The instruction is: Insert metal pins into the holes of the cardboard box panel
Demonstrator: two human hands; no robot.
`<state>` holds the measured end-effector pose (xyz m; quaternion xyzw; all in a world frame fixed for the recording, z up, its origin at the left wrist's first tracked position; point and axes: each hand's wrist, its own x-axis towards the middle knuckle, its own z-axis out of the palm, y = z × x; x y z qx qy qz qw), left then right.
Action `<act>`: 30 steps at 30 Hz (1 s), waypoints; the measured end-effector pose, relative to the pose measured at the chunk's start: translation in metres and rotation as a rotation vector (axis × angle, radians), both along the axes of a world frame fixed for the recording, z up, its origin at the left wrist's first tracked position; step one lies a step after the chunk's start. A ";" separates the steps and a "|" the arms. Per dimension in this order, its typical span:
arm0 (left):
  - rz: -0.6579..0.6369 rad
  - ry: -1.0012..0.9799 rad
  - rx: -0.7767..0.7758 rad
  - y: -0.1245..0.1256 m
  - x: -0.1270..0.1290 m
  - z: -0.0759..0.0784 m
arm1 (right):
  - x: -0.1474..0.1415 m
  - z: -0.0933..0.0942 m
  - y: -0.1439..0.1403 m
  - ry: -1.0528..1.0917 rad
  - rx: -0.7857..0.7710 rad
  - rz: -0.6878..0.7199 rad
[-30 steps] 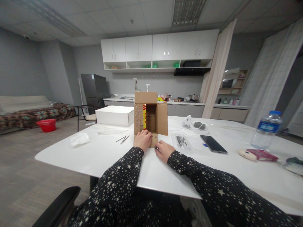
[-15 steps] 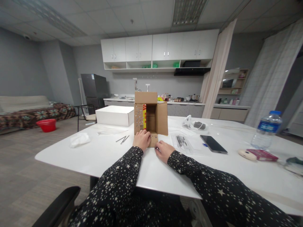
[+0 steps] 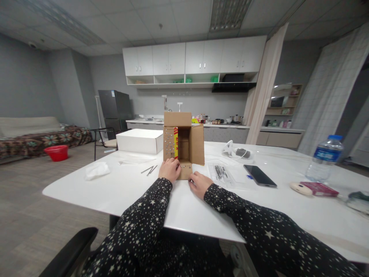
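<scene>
An open cardboard box (image 3: 197, 144) lies on its side on the white table (image 3: 127, 190), its opening towards me. Rows of small metal studs dot its left flap and its lower flap (image 3: 185, 169). My left hand (image 3: 169, 170) rests with curled fingers on the left edge of that lower flap. Beside the flap's right corner, my right hand (image 3: 199, 184) lies on the table as a loose fist, its fingertips at the cardboard. Whether either hand pinches anything small is hidden.
Left of the box lie thin metal pins (image 3: 149, 169), a crumpled tissue (image 3: 96, 170) and a white carton (image 3: 140, 141). To the right are a clear bag of small parts (image 3: 223, 173), a phone (image 3: 259, 176), a water bottle (image 3: 324, 158) and a red pack (image 3: 318, 189).
My left hand has slid a little left and back off the lower flap, uncovering more of its studded face. The right hand and the box have not moved.
</scene>
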<state>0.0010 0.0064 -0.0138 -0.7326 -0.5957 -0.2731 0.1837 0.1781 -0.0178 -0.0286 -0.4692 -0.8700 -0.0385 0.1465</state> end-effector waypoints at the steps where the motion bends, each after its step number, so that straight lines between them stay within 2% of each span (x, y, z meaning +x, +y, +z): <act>1: 0.004 -0.007 -0.002 0.000 -0.001 0.000 | 0.000 0.000 0.000 -0.001 -0.001 -0.001; 30: 0.118 -0.140 -0.091 0.000 -0.014 0.005 | 0.003 -0.001 0.000 0.003 -0.030 -0.013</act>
